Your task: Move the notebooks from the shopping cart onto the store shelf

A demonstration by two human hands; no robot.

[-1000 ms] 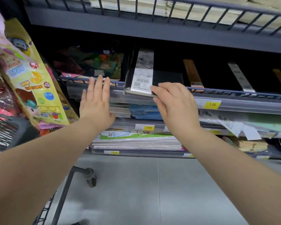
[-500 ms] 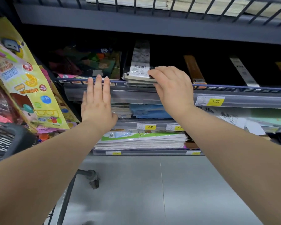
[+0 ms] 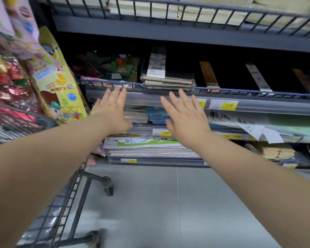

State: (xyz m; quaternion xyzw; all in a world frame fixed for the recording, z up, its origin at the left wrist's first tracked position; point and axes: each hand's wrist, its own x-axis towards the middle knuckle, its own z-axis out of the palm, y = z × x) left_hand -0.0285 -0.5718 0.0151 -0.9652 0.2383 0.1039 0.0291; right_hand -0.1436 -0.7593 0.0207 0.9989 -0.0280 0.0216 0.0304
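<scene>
A wrapped stack of black notebooks [image 3: 166, 81] with a white barcode label lies on the store shelf [image 3: 240, 94], its near edge at the wire rail. My right hand [image 3: 186, 119] hovers just below and in front of the stack, fingers spread and straight, holding nothing. My left hand [image 3: 111, 111] is also flat and empty, fingers pointing up at the shelf rail to the left of the stack. The shopping cart [image 3: 57, 217] stands at the lower left; its wire side and wheels show, and what lies inside it is hidden.
Colourful packets [image 3: 55, 81] hang at the left beside the cart. Other dark notebooks [image 3: 209, 76] lie further right on the same shelf. Lower shelves hold paper pads [image 3: 150, 149] and yellow price tags [image 3: 228, 105]. Grey floor [image 3: 168, 203] lies below.
My right hand has let go of the notebook stack, which now rests on the shelf, and has drawn back down with fingers spread. The left hand stayed flat near the rail.
</scene>
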